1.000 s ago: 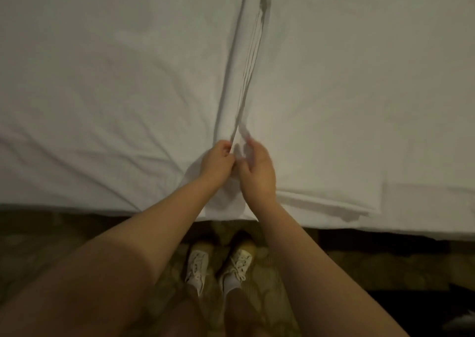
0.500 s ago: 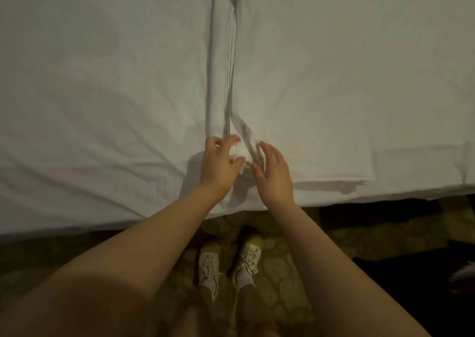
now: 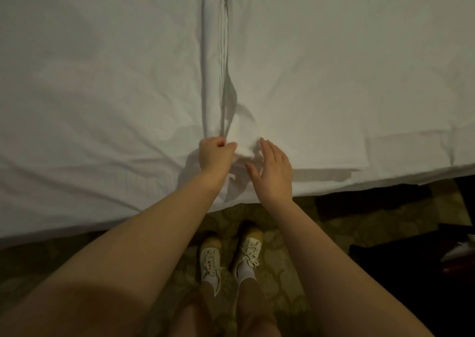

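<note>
A white sheet (image 3: 321, 84) lies folded on the bed (image 3: 90, 105), its layered edge running as a raised ridge (image 3: 213, 54) straight away from me. My left hand (image 3: 214, 154) pinches the near end of that ridge, thumb against curled fingers. A loose white corner flap (image 3: 244, 133) of the fabric stands up between my hands. My right hand (image 3: 273, 168) is spread with straight fingers just right of the flap, over the folded sheet near the bed's front edge.
The bed's front edge (image 3: 334, 190) crosses the view below my hands. On the patterned carpet (image 3: 282, 259) stand my feet in white sneakers (image 3: 228, 262). Dark objects (image 3: 411, 272) sit on the floor at the right.
My right hand has let go of the fabric and spread open to the right. My left hand has closed on the ridge end again. The corner flap now stands looser between them.
</note>
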The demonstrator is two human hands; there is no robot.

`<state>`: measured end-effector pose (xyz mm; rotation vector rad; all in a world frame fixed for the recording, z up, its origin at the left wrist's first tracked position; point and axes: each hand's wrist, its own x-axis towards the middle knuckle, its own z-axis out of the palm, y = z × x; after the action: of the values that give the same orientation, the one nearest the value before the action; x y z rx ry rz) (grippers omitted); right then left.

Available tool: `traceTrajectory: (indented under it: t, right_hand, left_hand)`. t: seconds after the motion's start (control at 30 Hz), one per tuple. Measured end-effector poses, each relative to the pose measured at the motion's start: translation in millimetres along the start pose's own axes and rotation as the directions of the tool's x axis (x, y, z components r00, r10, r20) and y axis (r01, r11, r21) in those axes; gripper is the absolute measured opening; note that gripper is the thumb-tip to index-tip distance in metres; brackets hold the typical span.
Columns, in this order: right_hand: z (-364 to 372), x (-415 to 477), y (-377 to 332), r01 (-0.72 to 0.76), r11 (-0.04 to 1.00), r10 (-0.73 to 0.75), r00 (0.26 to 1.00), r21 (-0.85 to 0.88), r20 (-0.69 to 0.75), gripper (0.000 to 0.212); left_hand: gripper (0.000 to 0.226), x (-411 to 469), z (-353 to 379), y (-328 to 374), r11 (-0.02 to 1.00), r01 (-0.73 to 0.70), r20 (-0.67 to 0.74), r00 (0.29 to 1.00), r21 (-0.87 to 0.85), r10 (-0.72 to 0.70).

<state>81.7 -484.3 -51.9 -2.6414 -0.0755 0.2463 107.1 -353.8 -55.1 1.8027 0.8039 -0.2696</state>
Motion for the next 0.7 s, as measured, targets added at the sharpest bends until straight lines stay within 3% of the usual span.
traceTrajectory:
  t: [0.1, 0.17, 0.2, 0.27, 0.33, 0.4, 0.47, 0.53, 0.63, 0.7]
  right_hand:
    - [-2.8, -6.3, 3.3, 0.128, 0.975, -0.099, 0.982, -0.184, 0.158, 0.07]
    - [-2.7, -7.5, 7.9, 0.194, 0.947, -0.119, 0.952, -0.255, 0.284, 0.072]
    - [-3.8, -6.9, 11.5, 0.205, 0.94, -0.113, 0.942, -0.275, 0.315, 0.072]
    - [-10.4, -2.7, 22.6, 0.183, 0.936, -0.087, 0.948, -0.302, 0.305, 0.073]
    - [-20.7, 1.9, 36.2, 0.144, 0.936, -0.05, 0.958, -0.323, 0.282, 0.074]
    - [-30.2, 4.0, 51.5, 0.132, 0.931, -0.035, 0.961, -0.341, 0.276, 0.074]
    - [-38.0, 7.5, 65.3, 0.118, 0.937, -0.027, 0.962, -0.328, 0.271, 0.074]
    - [-40.7, 14.1, 78.1, 0.08, 0.965, -0.021, 0.973, -0.248, 0.232, 0.075]
    - [-40.9, 22.9, 98.4, 0.06, 0.99, -0.032, 0.977, -0.131, 0.21, 0.072]
    - [-40.6, 25.3, 113.7, 0.131, 0.977, -0.089, 0.967, -0.166, 0.24, 0.071]
  left_hand:
    - [0.021, -15.7, -24.1, -34.3, 0.978, 0.136, -0.033, 0.989, -0.156, -0.143]
    - [0.032, -18.2, -33.5, -52.2, 0.952, 0.271, -0.088, 0.955, -0.139, -0.285]
    - [0.031, -17.0, -35.3, -55.0, 0.96, 0.272, -0.104, 0.955, -0.061, -0.277]
    - [0.021, -16.0, -34.5, -42.1, 0.984, 0.132, -0.088, 0.989, 0.117, -0.122]
    - [0.038, -17.6, -29.4, -20.4, 0.959, -0.128, -0.07, 0.986, 0.254, 0.15]
    - [0.043, -23.3, -18.9, -1.1, 0.823, -0.44, 0.01, 0.883, 0.36, 0.468]
    - [0.043, -25.5, -0.8, 9.6, 0.635, -0.663, 0.23, 0.742, 0.398, 0.63]
    - [0.043, -23.0, 18.1, 11.7, 0.6, -0.721, 0.42, 0.691, 0.347, 0.588]
    - [0.05, -10.2, 40.0, -3.0, 0.604, -0.704, 0.566, 0.689, 0.374, 0.453]
    - [0.061, 3.5, 43.4, -17.8, 0.431, -0.746, 0.584, 0.666, 0.507, 0.464]
